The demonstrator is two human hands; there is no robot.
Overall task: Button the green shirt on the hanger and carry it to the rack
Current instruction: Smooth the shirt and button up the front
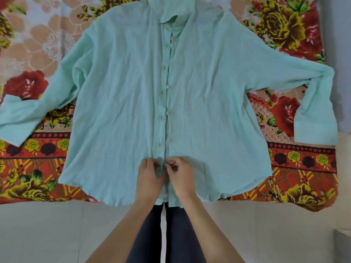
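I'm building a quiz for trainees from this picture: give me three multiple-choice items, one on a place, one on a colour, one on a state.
1. Where on the green shirt do the left hand and right hand work? A the collar; B the lower end of the button placket; C a cuff.
2. The person's trousers are: A dark; B red; C white.
3. The green shirt lies: A folded in a pile; B spread flat on the floral sheet; C hung on a rack.
Answers: B, both hands pinch the fabric there; A, dark legs show below the shirt; B, both sleeves lie out sideways.
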